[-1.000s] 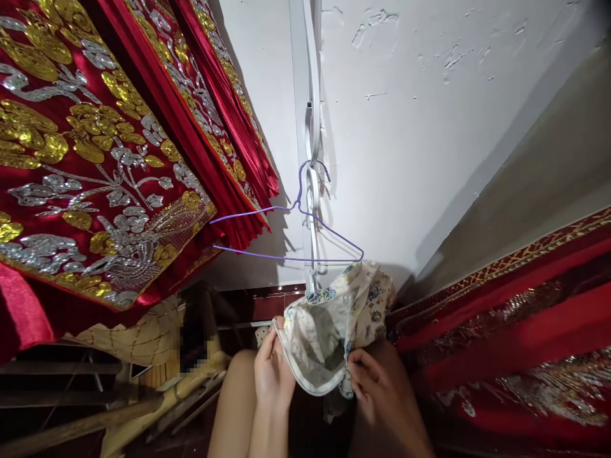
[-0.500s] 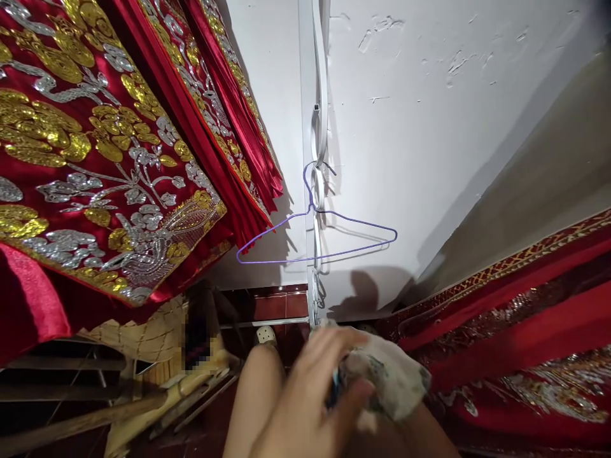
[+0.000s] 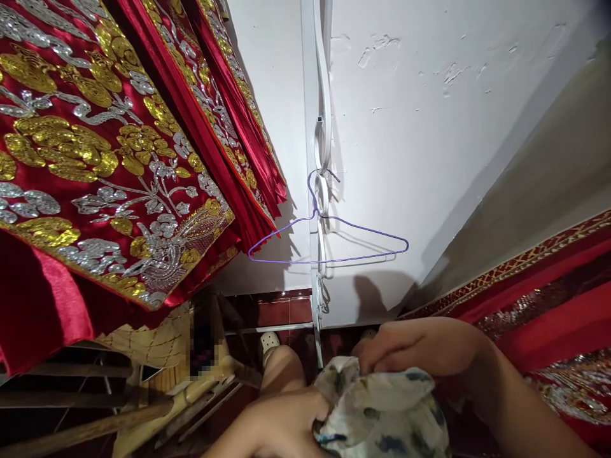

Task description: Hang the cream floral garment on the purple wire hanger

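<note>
A pale cloth with dark green and blue blotches (image 3: 386, 420) is bunched up low in the head view, over my lap; what kind of garment it is, I cannot tell. My left hand (image 3: 291, 420) grips its left side, with the fingertips partly hidden in the folds. Along the cloth's upper edge, my right hand (image 3: 415, 348) is closed with curled fingers pinching the fabric. Above both hands, apart from them, a thin purple clothes hanger (image 3: 329, 261) hangs by its hook with nothing on it.
A white metal rack (image 3: 326, 83) stands against the white wall (image 3: 405, 146). Red embroidered drapery (image 3: 119, 159) with gold and silver sequins hangs at left, and more red cloth (image 3: 563, 318) is at right. A bamboo chair (image 3: 191, 401) stands at lower left.
My right hand has come into clear view at the cloth's upper edge. My left hand has moved down and left, and the cloth is more spread. The view has shifted slightly.
</note>
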`<state>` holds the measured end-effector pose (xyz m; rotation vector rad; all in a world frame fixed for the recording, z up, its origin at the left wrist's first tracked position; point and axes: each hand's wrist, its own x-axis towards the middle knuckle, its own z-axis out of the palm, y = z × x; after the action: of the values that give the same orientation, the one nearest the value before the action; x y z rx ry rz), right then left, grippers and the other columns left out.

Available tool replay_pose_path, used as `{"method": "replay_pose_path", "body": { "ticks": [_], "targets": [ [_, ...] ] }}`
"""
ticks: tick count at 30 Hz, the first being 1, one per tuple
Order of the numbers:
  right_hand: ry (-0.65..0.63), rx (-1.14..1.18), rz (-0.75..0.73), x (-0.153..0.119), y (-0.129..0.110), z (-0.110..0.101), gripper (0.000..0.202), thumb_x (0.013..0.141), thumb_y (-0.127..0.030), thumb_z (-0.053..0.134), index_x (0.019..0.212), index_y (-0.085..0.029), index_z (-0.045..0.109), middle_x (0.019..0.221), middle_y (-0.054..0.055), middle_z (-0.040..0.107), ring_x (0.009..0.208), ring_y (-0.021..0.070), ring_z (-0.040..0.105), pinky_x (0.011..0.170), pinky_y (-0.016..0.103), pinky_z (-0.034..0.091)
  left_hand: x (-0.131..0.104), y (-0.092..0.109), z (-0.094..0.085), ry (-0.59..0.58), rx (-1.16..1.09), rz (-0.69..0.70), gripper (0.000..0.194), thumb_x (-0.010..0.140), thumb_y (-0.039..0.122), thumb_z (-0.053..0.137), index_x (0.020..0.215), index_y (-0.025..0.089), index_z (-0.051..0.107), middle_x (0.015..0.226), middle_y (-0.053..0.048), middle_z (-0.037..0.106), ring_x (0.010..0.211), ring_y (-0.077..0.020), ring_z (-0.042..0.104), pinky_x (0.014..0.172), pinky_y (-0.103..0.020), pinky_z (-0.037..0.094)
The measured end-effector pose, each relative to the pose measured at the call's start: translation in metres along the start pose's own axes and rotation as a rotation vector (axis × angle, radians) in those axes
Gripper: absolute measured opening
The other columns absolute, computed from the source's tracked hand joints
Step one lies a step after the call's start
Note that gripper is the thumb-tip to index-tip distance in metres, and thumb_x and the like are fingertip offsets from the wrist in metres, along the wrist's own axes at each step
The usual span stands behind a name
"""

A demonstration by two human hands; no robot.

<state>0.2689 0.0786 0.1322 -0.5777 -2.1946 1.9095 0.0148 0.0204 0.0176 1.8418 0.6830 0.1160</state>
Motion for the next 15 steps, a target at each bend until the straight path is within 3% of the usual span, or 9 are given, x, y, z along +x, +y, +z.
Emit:
{"method": "replay_pose_path", "body": {
  "ticks": [1, 2, 4, 6, 7, 10, 13, 15],
  "targets": [
    [-0.031, 0.072, 0.036, -0.005, 0.002, -0.004, 0.052, 0.098, -0.058, 0.054, 0.084, -0.013, 0.074, 0.076, 0.006, 0.067, 0.069, 0.0153, 0.06, 0.065, 0.027, 0.048, -0.002, -0.005, 0.002, 0.022, 0.097, -0.053, 0.031, 0.071, 0.049, 0.078, 0.081, 0.021, 0.07, 0.064, 0.001, 0.059, 0.057, -0.0169, 0.053, 0.055, -0.026, 0.043],
    [0.019, 0.154, 0.032, -0.01, 0.007, -0.009, 0.054, 0.092, -0.065, 0.058, 0.083, -0.013, 0.072, 0.073, 0.005, 0.064, 0.065, 0.014, 0.055, 0.062, 0.027, 0.045, -0.004, -0.009, 0.001, 0.05, 0.191, -0.091, 0.022, 0.07, 0.04, 0.078, 0.078, 0.022, 0.069, 0.062, 0.002, 0.059, 0.055, -0.0166, 0.052, 0.053, -0.026, 0.043],
    [0.108, 0.321, -0.031, -0.017, 0.018, -0.017, 0.06, 0.071, -0.075, 0.075, 0.079, -0.016, 0.065, 0.066, 0.0, 0.057, 0.057, 0.0121, 0.047, 0.055, 0.025, 0.039, -0.009, -0.011, -0.007, 0.126, 0.327, -0.1, 0.008, 0.072, 0.026, 0.073, 0.08, 0.023, 0.071, 0.07, 0.0, 0.065, 0.061, -0.019, 0.059, 0.058, -0.027, 0.047],
    [0.203, 0.436, -0.118, -0.02, 0.028, -0.024, 0.061, 0.052, -0.066, 0.09, 0.074, -0.02, 0.057, 0.061, -0.003, 0.052, 0.054, 0.0114, 0.044, 0.051, 0.024, 0.034, -0.015, -0.006, -0.021, 0.243, 0.384, -0.013, 0.026, 0.08, 0.013, 0.059, 0.098, 0.024, 0.074, 0.095, -0.006, 0.073, 0.084, -0.0234, 0.068, 0.076, -0.029, 0.053],
    [0.28, 0.464, -0.163, -0.019, 0.03, -0.025, 0.058, 0.051, -0.056, 0.094, 0.072, -0.021, 0.053, 0.06, -0.004, 0.051, 0.053, 0.0111, 0.043, 0.05, 0.023, 0.034, -0.018, -0.001, -0.028, 0.317, 0.387, 0.039, 0.039, 0.083, 0.008, 0.051, 0.11, 0.024, 0.073, 0.11, -0.008, 0.073, 0.099, -0.0248, 0.069, 0.087, -0.031, 0.053],
    [0.467, 0.462, -0.3, -0.009, 0.025, -0.023, 0.041, 0.063, -0.036, 0.089, 0.069, -0.021, 0.052, 0.059, -0.005, 0.051, 0.051, 0.0103, 0.042, 0.048, 0.022, 0.033, -0.026, 0.017, -0.044, 0.488, 0.314, 0.131, 0.061, 0.091, 0.003, 0.036, 0.141, 0.029, 0.058, 0.14, -0.01, 0.061, 0.127, -0.0237, 0.059, 0.109, -0.037, 0.044],
    [0.377, 0.363, -0.34, 0.009, 0.006, -0.01, 0.024, 0.071, -0.025, 0.082, 0.076, -0.019, 0.059, 0.066, -0.004, 0.055, 0.054, 0.0095, 0.043, 0.051, 0.022, 0.034, -0.023, 0.032, -0.047, 0.641, 0.223, 0.121, 0.072, 0.093, 0.015, 0.055, 0.16, 0.03, 0.033, 0.155, -0.012, 0.047, 0.141, -0.0282, 0.047, 0.117, -0.043, 0.036],
    [0.233, 0.25, -0.28, 0.021, -0.008, 0.001, 0.015, 0.074, -0.017, 0.076, 0.078, -0.018, 0.062, 0.068, -0.004, 0.054, 0.056, 0.0084, 0.042, 0.053, 0.021, 0.034, -0.016, 0.039, -0.043, 0.678, 0.19, 0.142, 0.082, 0.085, 0.023, 0.071, 0.159, 0.028, 0.034, 0.154, -0.014, 0.048, 0.141, -0.0312, 0.045, 0.116, -0.044, 0.037]
  ]
}}
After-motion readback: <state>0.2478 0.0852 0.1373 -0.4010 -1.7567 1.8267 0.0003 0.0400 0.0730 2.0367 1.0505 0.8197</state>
